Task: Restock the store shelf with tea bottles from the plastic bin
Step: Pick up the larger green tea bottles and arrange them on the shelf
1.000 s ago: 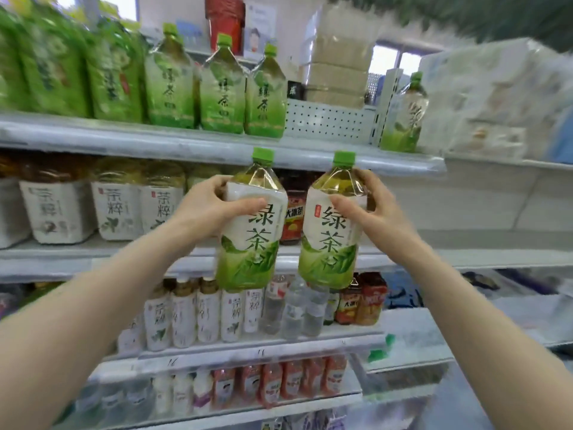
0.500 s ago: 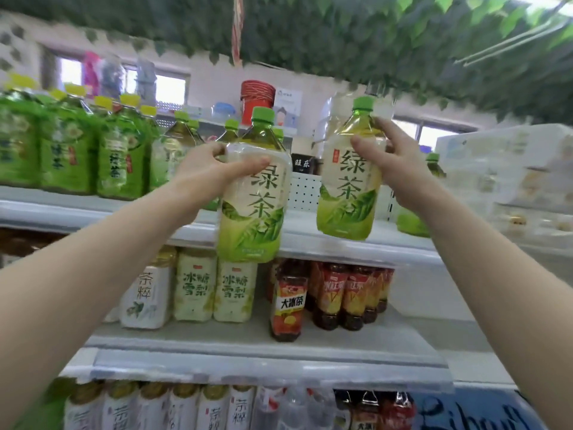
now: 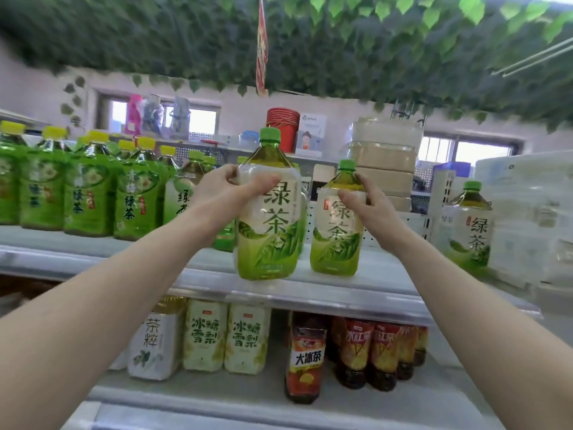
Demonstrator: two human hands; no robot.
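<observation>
Both bare forearms reach forward and upward, converging. The left hand [image 3: 223, 193] curls its fingers and thumb around something it grips; the right hand [image 3: 369, 206] pinches likewise, thumb forward, held slightly lower.

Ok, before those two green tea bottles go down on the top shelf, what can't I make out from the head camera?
- Plastic bin: outside the head view.
- Left bottle base: it overlaps the top shelf front edge, so resting or hovering is unclear.
- Right bottle base: contact unclear, its own body hides it.
- Left hand and right hand grip: fingers behind the bottles are hidden.
- Yellow-capped bottles at left: labels blurred.
</observation>
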